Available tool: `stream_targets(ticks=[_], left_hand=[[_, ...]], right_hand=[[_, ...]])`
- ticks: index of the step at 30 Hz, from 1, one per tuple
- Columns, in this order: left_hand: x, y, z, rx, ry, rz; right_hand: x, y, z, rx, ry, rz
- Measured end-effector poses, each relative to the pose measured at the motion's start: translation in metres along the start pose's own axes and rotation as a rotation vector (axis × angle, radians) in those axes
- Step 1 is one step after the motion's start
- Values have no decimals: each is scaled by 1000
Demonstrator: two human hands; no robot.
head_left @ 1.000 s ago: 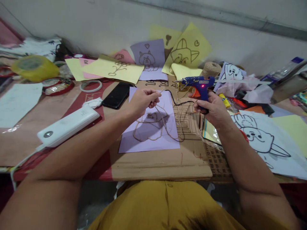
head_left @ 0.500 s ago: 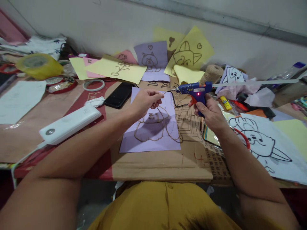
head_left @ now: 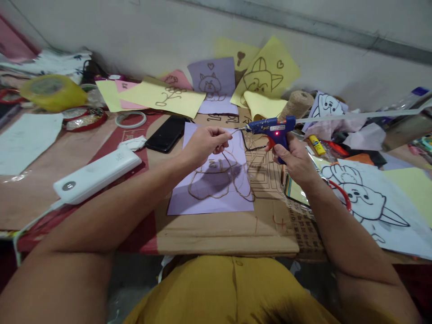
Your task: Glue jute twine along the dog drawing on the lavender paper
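My right hand (head_left: 293, 155) is wrapped round the grip of a blue hot glue gun (head_left: 270, 127). Its red light is on, and a long pale glue stick (head_left: 354, 116) sticks out of its back. In a pinch, my left hand (head_left: 216, 140) holds a strand of brown twine (head_left: 232, 168) just left of the gun's nozzle; the nozzle is at or very near the strand's end. Below lies a purple sheet (head_left: 209, 207) with twine laid along part of a drawn figure. My left hand hides the sheet's upper part.
Cardboard (head_left: 222, 238) lies under the sheet. To the left are a white power bank (head_left: 97, 175), a black phone (head_left: 167, 134) and yellow tape (head_left: 54, 92). A twine spool (head_left: 299, 104), a glue stick tube (head_left: 316, 145) and a drawing (head_left: 367, 202) sit at right. Twine pictures lean on the wall.
The glue gun has moved slightly left, its nozzle closer to my left fingers. A twine end now shows past the fingertips towards the nozzle. Both hands keep their holds.
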State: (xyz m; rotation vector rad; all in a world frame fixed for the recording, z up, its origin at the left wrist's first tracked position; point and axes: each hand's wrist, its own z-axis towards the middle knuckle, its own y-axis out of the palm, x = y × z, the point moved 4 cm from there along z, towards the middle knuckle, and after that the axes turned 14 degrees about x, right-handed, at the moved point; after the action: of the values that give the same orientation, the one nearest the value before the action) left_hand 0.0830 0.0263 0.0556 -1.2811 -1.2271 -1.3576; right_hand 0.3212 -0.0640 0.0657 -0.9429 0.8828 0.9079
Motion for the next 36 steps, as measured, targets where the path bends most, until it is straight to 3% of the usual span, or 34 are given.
stream_targets(ticks=[36], left_hand=[[-2,-4,2,32,36,42]], right_hand=[[-3,-1,0,32,-16,-6]])
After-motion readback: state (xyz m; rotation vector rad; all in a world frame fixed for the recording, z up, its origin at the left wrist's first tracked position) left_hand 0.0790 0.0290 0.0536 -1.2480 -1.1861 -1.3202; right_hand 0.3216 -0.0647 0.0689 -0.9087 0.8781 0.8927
